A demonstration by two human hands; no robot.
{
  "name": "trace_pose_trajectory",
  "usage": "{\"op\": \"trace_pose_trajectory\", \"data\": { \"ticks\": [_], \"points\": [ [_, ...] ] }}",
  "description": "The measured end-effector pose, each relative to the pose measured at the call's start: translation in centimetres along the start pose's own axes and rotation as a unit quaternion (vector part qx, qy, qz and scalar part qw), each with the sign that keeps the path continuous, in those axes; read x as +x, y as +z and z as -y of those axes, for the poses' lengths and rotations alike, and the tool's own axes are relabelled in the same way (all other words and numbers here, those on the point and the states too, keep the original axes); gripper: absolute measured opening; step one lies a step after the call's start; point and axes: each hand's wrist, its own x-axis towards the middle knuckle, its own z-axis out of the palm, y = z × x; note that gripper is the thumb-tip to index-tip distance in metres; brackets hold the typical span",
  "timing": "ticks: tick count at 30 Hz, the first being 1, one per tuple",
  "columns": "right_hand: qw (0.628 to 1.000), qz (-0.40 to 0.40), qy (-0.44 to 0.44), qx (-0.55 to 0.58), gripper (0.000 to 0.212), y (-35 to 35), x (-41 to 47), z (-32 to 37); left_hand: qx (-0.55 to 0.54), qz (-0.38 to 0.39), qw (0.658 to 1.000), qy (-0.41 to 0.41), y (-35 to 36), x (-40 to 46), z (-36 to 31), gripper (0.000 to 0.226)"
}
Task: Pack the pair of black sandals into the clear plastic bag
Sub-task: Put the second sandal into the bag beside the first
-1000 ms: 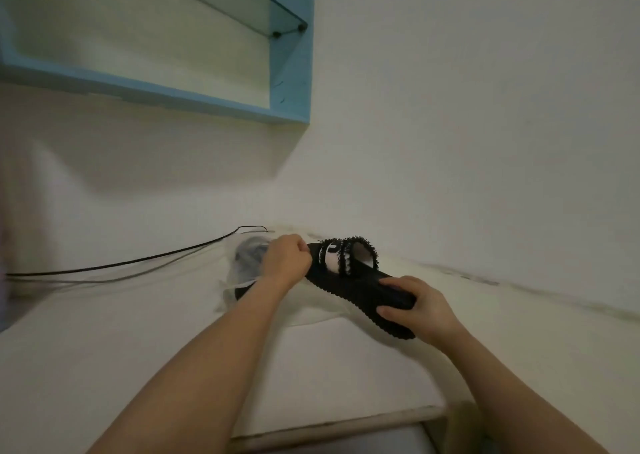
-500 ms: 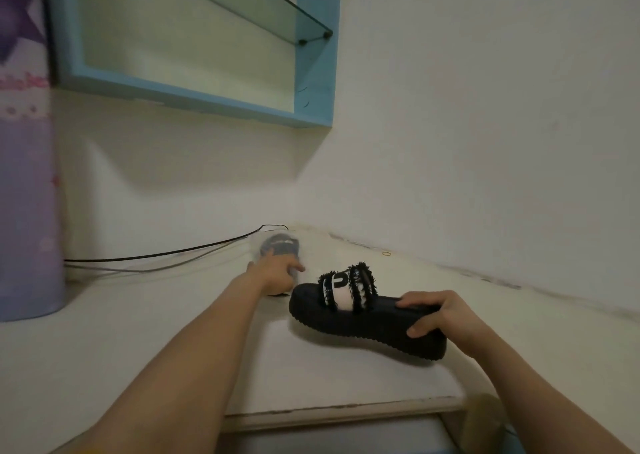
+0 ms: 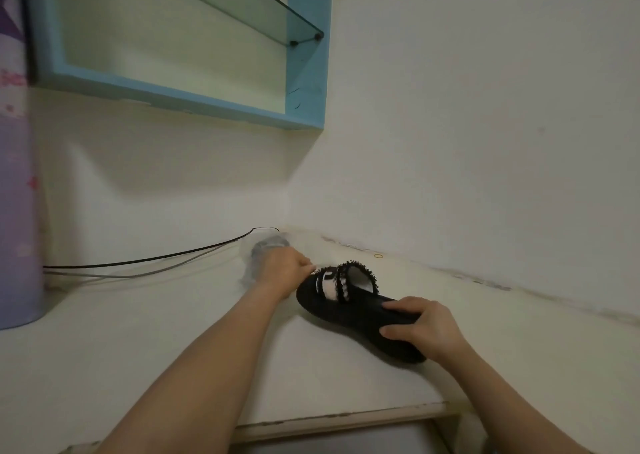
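Note:
A black platform sandal (image 3: pixel 346 310) with white, black-fringed straps lies on the white counter (image 3: pixel 138 349). My right hand (image 3: pixel 424 329) grips its heel end. Its toe points toward the corner, close to my left hand (image 3: pixel 284 270). That hand is closed on the edge of the clear plastic bag (image 3: pixel 251 263), which lies in the corner. A dark shape, seemingly the other sandal (image 3: pixel 268 244), shows through the bag behind my left hand.
A black cable (image 3: pixel 156 258) and a grey cable run along the counter's back from the left. A purple patterned object (image 3: pixel 17 194) stands at the far left. A blue-framed glass shelf (image 3: pixel 194 103) hangs above. A small yellow ring (image 3: pixel 378 256) lies by the right wall.
My right hand has carried the sandal back toward the bag, after pulling it away a moment before. My left hand stays at the bag's edge.

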Motion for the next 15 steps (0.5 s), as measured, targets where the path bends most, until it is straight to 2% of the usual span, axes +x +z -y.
{"op": "trace_pose_trajectory", "data": {
  "ticks": [2, 5, 10, 15],
  "points": [
    [0.999, -0.036, -0.012, -0.036, 0.042, 1.7, -0.1, 0.9, -0.008, -0.016, 1.000, 0.007, 0.2, 0.0, -0.3, 0.037],
    [0.994, -0.067, -0.018, -0.086, 0.047, 4.2, 0.1, 2.5, -0.064, -0.028, 0.997, 0.012, 0.6, 0.1, -0.4, 0.035],
    [0.982, -0.078, -0.010, -0.172, 0.049, 7.8, 0.3, 4.7, -0.115, -0.052, 0.991, 0.035, 0.5, 0.4, -0.3, 0.033],
    [0.959, -0.086, -0.043, -0.266, 0.045, 9.4, 0.3, 5.9, -0.145, -0.067, 0.987, 0.022, 0.2, 0.6, -0.5, 0.035]
  ]
}}
